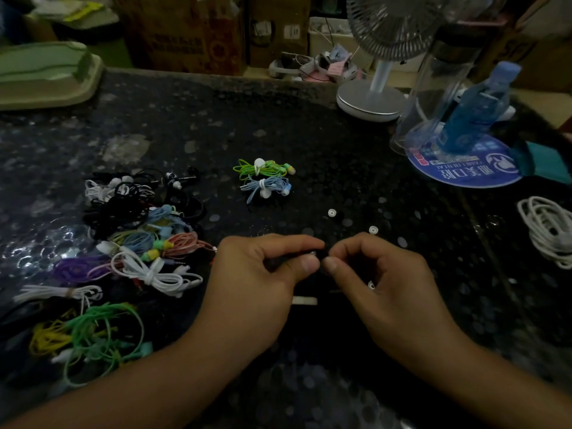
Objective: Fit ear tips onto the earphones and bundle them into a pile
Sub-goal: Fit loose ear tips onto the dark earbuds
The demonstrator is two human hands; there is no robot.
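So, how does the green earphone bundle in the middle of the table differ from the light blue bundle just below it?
The green bundle lies farther from the hands; the light blue bundle lies nearer, just beside it. The green bundle's cable is bright green with a yellowish earbud at its right end, while the light blue bundle's cable is pale blue with a blue earbud there. Both are coiled, tied at the middle, carry white ear tips and sit apart from the big mixed pile.

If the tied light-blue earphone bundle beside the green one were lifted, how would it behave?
The tied light-blue earphone bundle probably lifts as one piece, since a wrap cinches its middle. Its thin loops look floppy and would likely sag. It seems light, so a push should slide it, not roll it.
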